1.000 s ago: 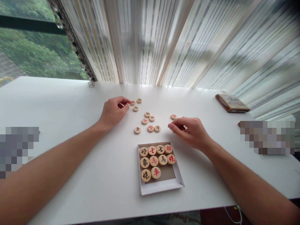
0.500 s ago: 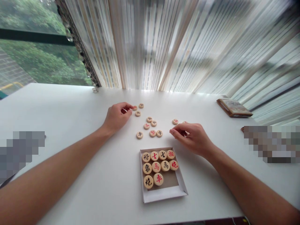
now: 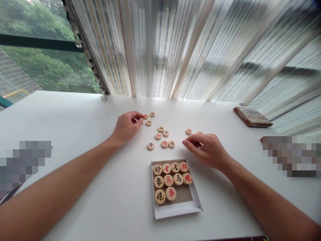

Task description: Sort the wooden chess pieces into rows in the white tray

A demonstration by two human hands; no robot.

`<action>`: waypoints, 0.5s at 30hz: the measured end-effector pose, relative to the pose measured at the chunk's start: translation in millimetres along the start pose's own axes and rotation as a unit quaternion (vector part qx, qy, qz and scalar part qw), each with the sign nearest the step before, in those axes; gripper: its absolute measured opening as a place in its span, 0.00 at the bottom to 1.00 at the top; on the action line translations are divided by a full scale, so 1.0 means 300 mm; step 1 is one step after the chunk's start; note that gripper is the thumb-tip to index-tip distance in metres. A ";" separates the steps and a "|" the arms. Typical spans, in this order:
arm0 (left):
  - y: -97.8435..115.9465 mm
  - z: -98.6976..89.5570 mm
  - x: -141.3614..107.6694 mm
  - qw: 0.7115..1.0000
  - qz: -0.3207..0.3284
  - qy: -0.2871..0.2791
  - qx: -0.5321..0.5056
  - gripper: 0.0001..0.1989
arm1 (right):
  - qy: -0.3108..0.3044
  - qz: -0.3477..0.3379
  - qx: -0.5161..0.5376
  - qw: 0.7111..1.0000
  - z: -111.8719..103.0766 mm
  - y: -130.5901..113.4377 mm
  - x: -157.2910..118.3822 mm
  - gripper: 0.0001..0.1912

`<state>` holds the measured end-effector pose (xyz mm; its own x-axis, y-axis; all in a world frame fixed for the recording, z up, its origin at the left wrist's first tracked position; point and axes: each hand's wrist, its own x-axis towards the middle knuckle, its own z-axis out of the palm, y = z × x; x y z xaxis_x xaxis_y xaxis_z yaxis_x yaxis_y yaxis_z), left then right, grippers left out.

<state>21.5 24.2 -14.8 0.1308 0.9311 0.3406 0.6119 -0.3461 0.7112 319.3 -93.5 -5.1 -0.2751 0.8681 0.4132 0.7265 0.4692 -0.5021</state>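
On the white table, my left hand rests beside a round xiangqi piece with a red character. Its index fingertip touches or nearly touches that piece, and the thumb is apart from the finger. Two black-marked pieces, one at the back and one nearer, lie close by. My right hand hovers low or rests right of the loose pieces, thumb and index tips together with no piece visible between them. Behind it a red-marked piece is partly hidden. A shallow white box holds several pieces in rows.
Several loose pieces lie mid-table, among them a black-marked one and a red-marked one. Another red-marked piece is farther right. A brown-edged box lies at the right rear. Striped curtains hang behind the table.
The view has shifted slightly, so everything sits a little lower and to the right. Both hands keep nearly the same place and pose, and the pieces have not visibly moved.
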 end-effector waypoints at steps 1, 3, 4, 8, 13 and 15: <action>0.000 0.000 0.000 1.000 0.002 -0.001 0.002 0.11 | 0.002 -0.001 0.000 1.000 -0.001 0.000 0.000 0.16; 0.001 0.001 -0.001 1.000 0.005 -0.002 0.006 0.11 | 0.010 0.001 -0.001 1.000 -0.002 0.001 0.001 0.16; 0.002 0.002 -0.001 1.000 0.007 -0.003 0.007 0.11 | 0.014 0.004 -0.002 1.000 -0.002 0.002 0.001 0.16; 0.010 0.003 -0.005 1.000 0.014 -0.004 0.010 0.12 | 0.024 0.014 -0.009 1.000 0.000 0.007 0.000 0.17; 0.021 0.008 -0.005 0.999 0.029 0.001 0.014 0.14 | 0.017 0.004 -0.004 1.000 0.008 0.012 -0.001 0.17; 0.028 0.010 0.004 1.000 0.019 -0.002 0.018 0.14 | 0.018 0.000 -0.004 1.000 0.010 0.016 -0.001 0.17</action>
<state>29.3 22.8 -10.3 0.1576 0.9177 0.3646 0.6337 -0.3771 0.6754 321.1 -91.0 -9.8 -0.2534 0.8615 0.4399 0.7311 0.4684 -0.4961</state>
